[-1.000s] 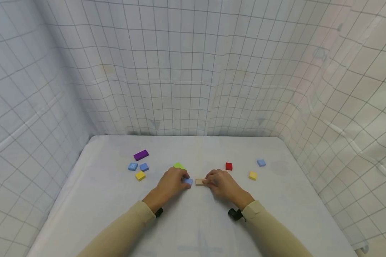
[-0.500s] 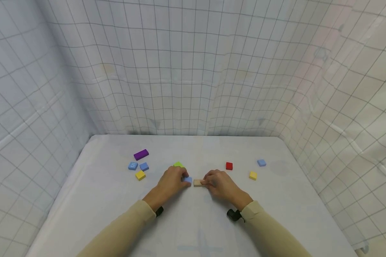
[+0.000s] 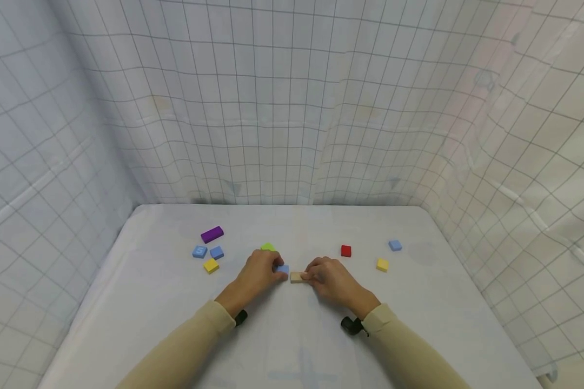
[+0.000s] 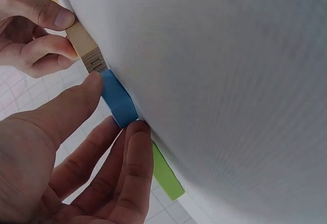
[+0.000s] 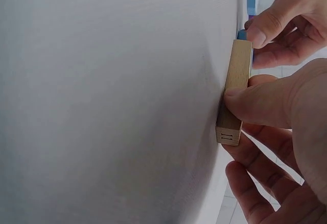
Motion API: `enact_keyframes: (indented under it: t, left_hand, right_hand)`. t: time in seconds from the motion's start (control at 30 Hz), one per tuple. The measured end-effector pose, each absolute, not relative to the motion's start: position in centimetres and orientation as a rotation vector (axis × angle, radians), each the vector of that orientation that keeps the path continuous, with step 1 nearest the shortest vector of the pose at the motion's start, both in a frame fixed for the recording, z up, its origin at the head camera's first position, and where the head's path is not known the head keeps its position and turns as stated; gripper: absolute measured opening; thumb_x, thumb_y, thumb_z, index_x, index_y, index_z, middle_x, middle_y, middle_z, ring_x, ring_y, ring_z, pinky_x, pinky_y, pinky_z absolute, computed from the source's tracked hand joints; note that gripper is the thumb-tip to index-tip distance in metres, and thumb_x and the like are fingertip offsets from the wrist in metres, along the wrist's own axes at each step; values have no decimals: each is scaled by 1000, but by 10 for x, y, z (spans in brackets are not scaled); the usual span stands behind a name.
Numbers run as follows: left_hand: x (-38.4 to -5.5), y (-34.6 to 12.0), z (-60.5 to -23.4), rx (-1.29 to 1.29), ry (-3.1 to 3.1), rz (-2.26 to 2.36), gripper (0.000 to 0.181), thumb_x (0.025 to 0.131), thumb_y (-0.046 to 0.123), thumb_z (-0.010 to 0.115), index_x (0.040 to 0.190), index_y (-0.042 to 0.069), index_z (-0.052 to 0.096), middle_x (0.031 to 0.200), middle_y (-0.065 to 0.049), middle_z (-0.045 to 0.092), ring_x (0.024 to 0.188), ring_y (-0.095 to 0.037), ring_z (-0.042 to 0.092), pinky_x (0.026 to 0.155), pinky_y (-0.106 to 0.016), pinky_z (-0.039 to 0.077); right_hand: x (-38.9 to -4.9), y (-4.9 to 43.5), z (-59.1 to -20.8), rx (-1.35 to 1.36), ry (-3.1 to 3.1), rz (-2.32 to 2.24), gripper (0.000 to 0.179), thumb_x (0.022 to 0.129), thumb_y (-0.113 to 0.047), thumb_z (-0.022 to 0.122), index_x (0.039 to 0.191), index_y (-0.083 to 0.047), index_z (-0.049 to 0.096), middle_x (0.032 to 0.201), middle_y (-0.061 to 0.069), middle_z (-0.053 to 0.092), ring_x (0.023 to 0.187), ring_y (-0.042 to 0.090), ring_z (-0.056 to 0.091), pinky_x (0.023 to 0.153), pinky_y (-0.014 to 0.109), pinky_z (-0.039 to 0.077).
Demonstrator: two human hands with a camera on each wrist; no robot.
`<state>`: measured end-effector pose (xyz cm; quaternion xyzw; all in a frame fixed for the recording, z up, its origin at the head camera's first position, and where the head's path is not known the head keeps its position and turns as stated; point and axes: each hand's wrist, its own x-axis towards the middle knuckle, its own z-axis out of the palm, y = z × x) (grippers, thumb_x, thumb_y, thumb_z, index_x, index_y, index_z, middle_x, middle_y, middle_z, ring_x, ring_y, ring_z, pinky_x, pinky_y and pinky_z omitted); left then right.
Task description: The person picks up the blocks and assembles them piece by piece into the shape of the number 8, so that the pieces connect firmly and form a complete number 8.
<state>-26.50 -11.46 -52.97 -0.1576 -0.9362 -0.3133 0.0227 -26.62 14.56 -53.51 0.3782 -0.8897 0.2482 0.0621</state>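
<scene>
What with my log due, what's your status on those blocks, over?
Left hand pinches blue block; right hand, wooden block. They sit close, contact unclear. No other block between them.

1. This appears to be a makeshift screened booth, resembling a small lab or studio station; the kind of building around it cannot be told.
2. White fabric-like curtains with thin dark grid lines hang at the back and along both sides, creased and rippling, enclosing the space.
3. A flat, broad counter covered in plain white cloth stands between them, its far edge near the rear hanging.
4. Small black wrist-worn devices beside the tan long sleeves also suggest a lab set-up.
</scene>
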Motion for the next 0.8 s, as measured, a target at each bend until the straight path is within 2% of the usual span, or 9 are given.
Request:
enact_keyframes:
  t: [0.2,0.4,0.8]
  left_hand:
    - [-282,-122,-554,-542,-2882,-980,22,94,18,100,108,5,88,97,-5,83,87,-15,72,82,-32,65]
    - [-300,-122,-579,-496,-2907,-910,26,90,25,104,106,10,89,93,2,80,85,-9,69,79,-28,63]
    - [-296,-119,-571,-499,-2902,-920,25,91,22,103,104,9,88,92,0,81,83,-12,70,77,-29,63]
  right_hand:
    - [-267,146,-539,1139,-2671,748,5,104,-9,88,105,-9,93,110,6,88,105,25,82,96,46,69]
    - [-269,146,-542,1150,-2671,746,6,104,-11,88,106,-9,93,110,5,88,106,23,81,97,44,69]
    - [-266,146,-539,1126,-2695,746,7,103,-8,89,108,-9,94,112,5,88,106,24,81,96,44,69]
